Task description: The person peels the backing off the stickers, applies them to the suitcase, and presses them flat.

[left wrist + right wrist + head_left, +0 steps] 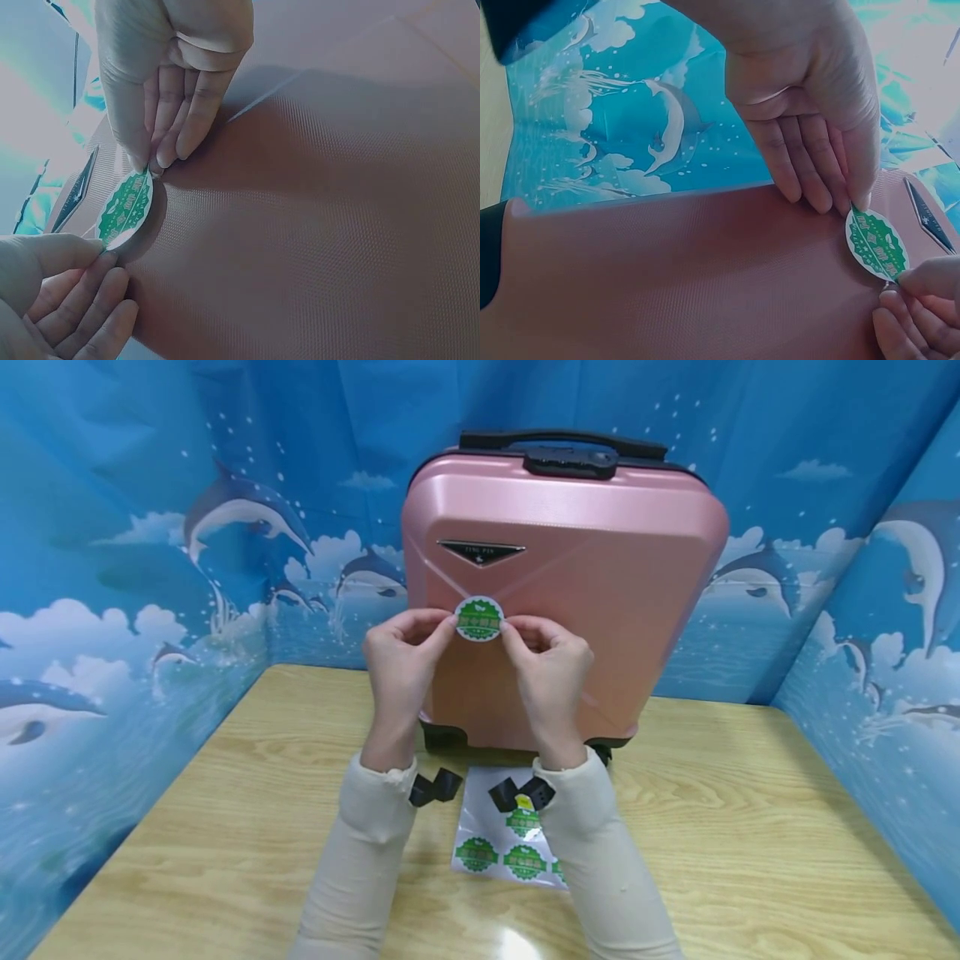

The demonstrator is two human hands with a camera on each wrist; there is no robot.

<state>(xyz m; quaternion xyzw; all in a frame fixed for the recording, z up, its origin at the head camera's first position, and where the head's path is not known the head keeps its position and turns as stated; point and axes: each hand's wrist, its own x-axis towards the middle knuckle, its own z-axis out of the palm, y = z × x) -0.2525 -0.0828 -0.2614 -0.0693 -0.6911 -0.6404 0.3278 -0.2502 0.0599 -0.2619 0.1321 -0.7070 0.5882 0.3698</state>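
A round white-edged sticker (479, 618) with a green scalloped print is stretched between both hands, close over the front of a pink hard-shell suitcase (600, 610). My left hand (405, 652) pinches its left edge between thumb and fingertip. On the opposite edge, my right hand (551, 664) pinches it the same way. In the left wrist view the sticker (126, 210) appears tilted, with a shadow on the ribbed shell beside it. The right wrist view has the sticker (877, 244) just below a dark triangular badge (928, 216). The sticker's back is hidden.
Below the suitcase, a sheet of similar stickers (480, 802) lies on the wood-grain table (262, 793), partly covered by the right sleeve. Blue dolphin-print sheeting (315, 460) stands behind and at both sides. A black handle (562, 439) tops the upright suitcase.
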